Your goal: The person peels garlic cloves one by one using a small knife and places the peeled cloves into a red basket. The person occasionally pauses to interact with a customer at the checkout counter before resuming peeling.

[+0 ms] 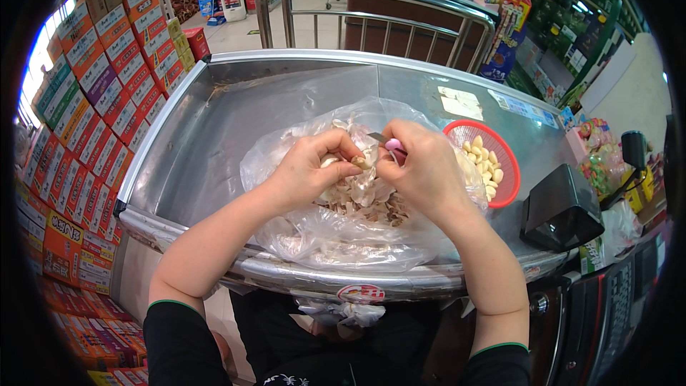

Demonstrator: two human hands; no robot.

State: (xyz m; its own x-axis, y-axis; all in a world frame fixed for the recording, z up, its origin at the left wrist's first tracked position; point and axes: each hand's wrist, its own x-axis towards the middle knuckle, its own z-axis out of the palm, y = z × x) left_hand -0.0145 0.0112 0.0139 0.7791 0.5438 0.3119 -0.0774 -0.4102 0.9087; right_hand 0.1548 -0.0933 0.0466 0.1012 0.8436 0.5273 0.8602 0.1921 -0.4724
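My left hand (316, 163) pinches a garlic clove (360, 162) between thumb and fingertips, above a clear plastic bag (316, 249). Close by on the right, my right hand (418, 161) grips a small knife by its pink handle (395, 147); the short blade (378, 138) points up and left. Beneath both hands, dry garlic skins (370, 201) lie heaped in the spread bag. To the right of my right hand is a red plastic basket (513, 163) with several peeled garlic cloves (485, 163) inside, partly hidden by the bag and hand.
The metal checkout counter (214, 112) has a raised rim. At its right stand a black device (563, 206) and a keyboard (613, 300). Stacked cartons (102, 91) line the left side. Beyond the counter is a steel railing (375, 16). A knotted plastic bag (359, 313) hangs below the front edge.
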